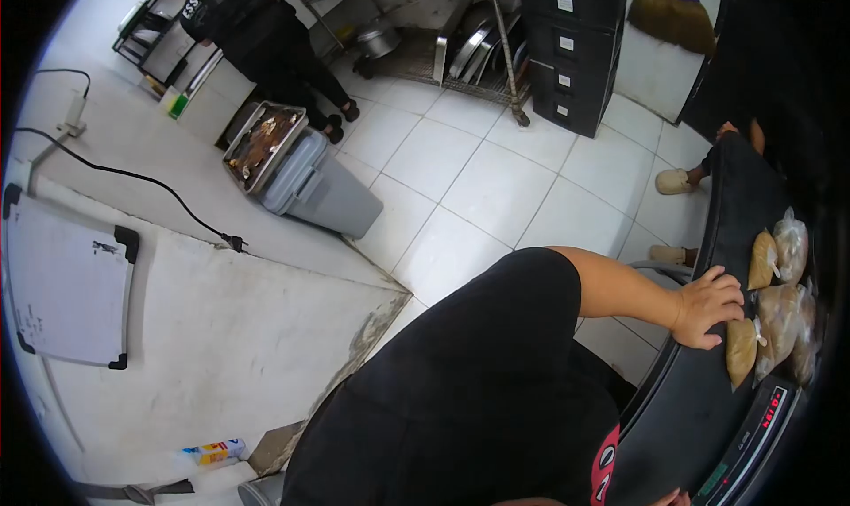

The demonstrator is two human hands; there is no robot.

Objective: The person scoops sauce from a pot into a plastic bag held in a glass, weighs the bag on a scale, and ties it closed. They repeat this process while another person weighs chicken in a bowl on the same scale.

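Note:
My left hand [708, 309] lies palm down on the black tabletop [686, 409], its fingers spread and nothing in them. Close by its fingertips is a small tied plastic bag of tan-brown contents [742, 351]. A similar small bag [762, 260] lies farther along, among larger clear bags [779, 316] with brownish contents. A digital scale [748, 444] with lit red digits stands at the lower right. Of my right hand [676, 499] only a sliver shows at the bottom edge, near the scale; its fingers are mostly cut off.
A grey bin [332, 192] bears a tray of dark scraps [264, 143]. A person in black [257, 32] stands behind it. Another person's clog [675, 182] shows beside the table. Black drawers [571, 54], a wire rack [398, 54] and a low wall [239, 311] border the tiled floor.

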